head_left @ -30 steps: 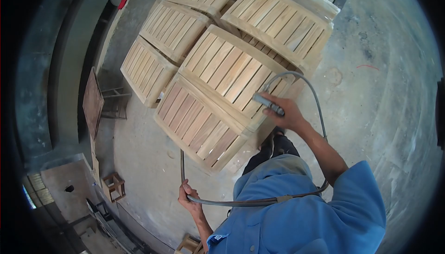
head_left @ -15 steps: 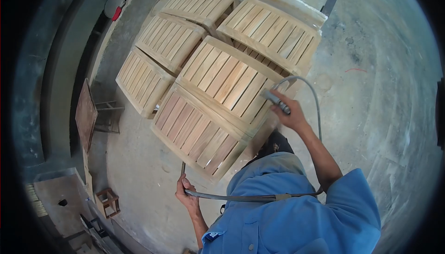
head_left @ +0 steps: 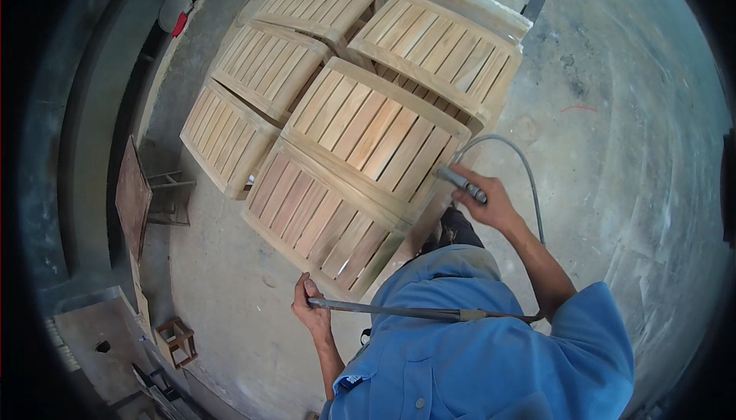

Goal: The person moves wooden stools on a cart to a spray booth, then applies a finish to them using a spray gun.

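Note:
My right hand is wrapped round a grey, hose-fed spray gun, held at the right edge of a slatted wooden tabletop. Its exact nozzle shape is hard to make out. A grey hose runs across the front of my body, and my left hand grips it near the lower corner of a nearer slatted top. That nearer top has some pinkish slats, and its right corner looks greenish. A thin loop of the hose arcs to the right of my right hand.
More slatted wooden tops stand close together beyond, with narrow gaps between them. A brown board on a stand and a small wooden stool are at the left. Concrete floor stretches to the right.
My right hand with the spray gun has shifted slightly down and right along the tabletop edge. My left hand has risen a little, still holding the hose. The view has shifted slightly.

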Available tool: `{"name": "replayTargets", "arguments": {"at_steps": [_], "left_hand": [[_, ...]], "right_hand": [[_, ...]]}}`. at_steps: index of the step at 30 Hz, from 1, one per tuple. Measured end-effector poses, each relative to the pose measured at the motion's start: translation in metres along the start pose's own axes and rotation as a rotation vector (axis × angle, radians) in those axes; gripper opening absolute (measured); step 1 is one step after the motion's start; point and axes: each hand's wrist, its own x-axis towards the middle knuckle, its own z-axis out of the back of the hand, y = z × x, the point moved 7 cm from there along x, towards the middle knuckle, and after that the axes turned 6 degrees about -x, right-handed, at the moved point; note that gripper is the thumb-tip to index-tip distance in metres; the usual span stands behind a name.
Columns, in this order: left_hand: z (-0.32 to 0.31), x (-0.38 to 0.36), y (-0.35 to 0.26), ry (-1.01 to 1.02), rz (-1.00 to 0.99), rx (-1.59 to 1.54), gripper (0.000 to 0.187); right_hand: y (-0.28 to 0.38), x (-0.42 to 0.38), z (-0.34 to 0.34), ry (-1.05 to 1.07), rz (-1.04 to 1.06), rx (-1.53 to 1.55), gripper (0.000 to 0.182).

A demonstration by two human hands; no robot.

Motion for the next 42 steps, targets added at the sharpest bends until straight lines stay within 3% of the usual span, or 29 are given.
{"name": "replayTargets", "arguments": {"at_steps": [4,8,10,13,17,19,24,30,33,37,39,40,42], "left_hand": [[-0.001,0.003,-0.004,-0.008,-0.036,0.006,0.032],[0.000,0.003,-0.009,0.013,-0.050,0.047,0.032],[-0.001,0.003,-0.008,0.029,-0.039,0.046,0.031],[0.001,0.002,0.003,0.050,-0.029,0.031,0.030],[0.001,-0.001,0.010,0.054,-0.031,0.022,0.029],[0.000,-0.002,0.014,0.062,-0.021,0.000,0.029],[-0.005,-0.001,0.019,0.068,-0.102,0.010,0.029],[0.000,-0.002,0.027,0.035,-0.170,0.028,0.028],[0.002,-0.006,0.022,0.064,-0.106,0.053,0.025],[-0.001,-0.007,0.019,0.080,-0.087,0.034,0.028],[-0.002,-0.006,0.019,0.100,-0.079,0.016,0.028],[-0.002,-0.005,0.018,0.108,-0.085,0.011,0.028],[-0.003,-0.003,0.016,0.122,-0.110,0.019,0.028]], "right_hand": [[0.027,-0.015,-0.027,0.208,-0.013,0.091,0.055],[0.029,-0.024,-0.042,0.279,-0.069,0.087,0.055],[0.029,-0.022,-0.038,0.221,-0.016,0.076,0.048],[0.013,-0.024,-0.017,0.088,0.006,0.048,0.052],[-0.009,-0.029,0.027,-0.104,-0.108,0.055,0.048],[-0.012,-0.032,0.049,-0.240,-0.065,-0.122,0.047],[-0.008,-0.040,0.040,-0.205,-0.076,-0.109,0.047],[0.027,-0.065,-0.015,0.099,0.003,0.021,0.048],[0.027,-0.071,-0.026,0.111,-0.017,0.079,0.048],[0.014,-0.070,-0.004,-0.010,0.001,0.034,0.048],[0.000,-0.074,0.016,-0.089,-0.045,-0.007,0.047],[-0.006,-0.077,0.025,-0.055,-0.167,0.022,0.048],[-0.017,-0.083,0.044,-0.160,-0.146,-0.037,0.049]]}}
